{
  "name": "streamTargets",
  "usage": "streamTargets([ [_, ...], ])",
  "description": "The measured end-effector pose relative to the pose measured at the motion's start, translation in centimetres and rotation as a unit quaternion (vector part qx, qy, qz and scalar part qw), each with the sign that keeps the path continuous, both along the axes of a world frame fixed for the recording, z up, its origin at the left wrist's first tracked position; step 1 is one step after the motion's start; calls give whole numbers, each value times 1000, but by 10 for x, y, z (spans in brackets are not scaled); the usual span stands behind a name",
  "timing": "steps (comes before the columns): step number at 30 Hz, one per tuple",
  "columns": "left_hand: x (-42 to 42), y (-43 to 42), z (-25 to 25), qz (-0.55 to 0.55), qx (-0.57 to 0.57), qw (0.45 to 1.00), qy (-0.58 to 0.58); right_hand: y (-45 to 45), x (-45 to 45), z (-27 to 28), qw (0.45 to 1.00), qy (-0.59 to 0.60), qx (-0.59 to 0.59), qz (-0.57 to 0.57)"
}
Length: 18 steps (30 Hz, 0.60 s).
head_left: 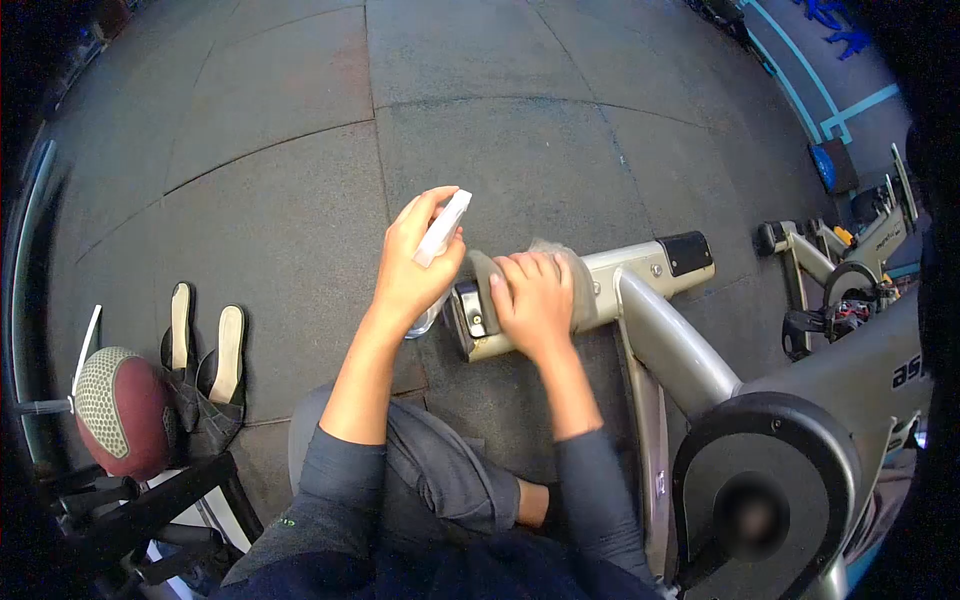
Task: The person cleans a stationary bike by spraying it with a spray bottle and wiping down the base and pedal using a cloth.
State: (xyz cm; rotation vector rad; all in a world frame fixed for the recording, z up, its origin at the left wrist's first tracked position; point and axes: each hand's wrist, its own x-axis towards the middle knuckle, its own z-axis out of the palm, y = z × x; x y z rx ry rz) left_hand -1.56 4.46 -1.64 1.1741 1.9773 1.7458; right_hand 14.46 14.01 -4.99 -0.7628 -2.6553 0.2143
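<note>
Dark shirt (430, 570): nearest of all, at the bottom edge, with both forearms reaching out from it toward the floor beam of the bike
Left hand (410, 250): closed around a spray bottle (428, 322), white trigger head (443, 228) up at the fingers, clear body partly hidden below; level of liquid too hidden to tell
Right hand (535, 300): grasping a grey cloth (582, 290) and pressing it onto the beam, fingers bent over the top
Floor beam (625, 270): running from near left to far right on the rubber floor (480, 150); cloth wrapped over its left part, just beside the black-edged end with the metal plate (478, 312)
Grip on the cloth: best spread under the whole palm, with light, even pressure, so as to follow the rounded sides as well as the top
Direction: better along the length of the beam, in overlapping strokes, easing off at the bolt (656, 270) and the edge of the far end cap (687, 253), likely places to snag
Bottle: best held clear of the beam end, nozzle turned away from the right hand, finger light on the trigger
Sandals (228, 345): on the floor at left, well apart from both hands
</note>
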Motion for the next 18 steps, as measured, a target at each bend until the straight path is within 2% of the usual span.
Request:
streamTargets([
  [3,2,-2,-3,-6,13,1000,-14,-53,23,-2,999,-11,15,-27],
  [6,4,-1,0,6,3,1000,3,-98,43,-16,997,-19,-53,-50],
  [9,6,-3,-2,-1,20,1000,6,-100,42,-17,996,-25,-60,-56],
  [14,4,-3,0,2,10,1000,-9,-55,18,-6,1000,7,16,-25],
  [18,7,-2,4,-5,17,999,-35,-20,-10,0,1000,8,4,-29],
])
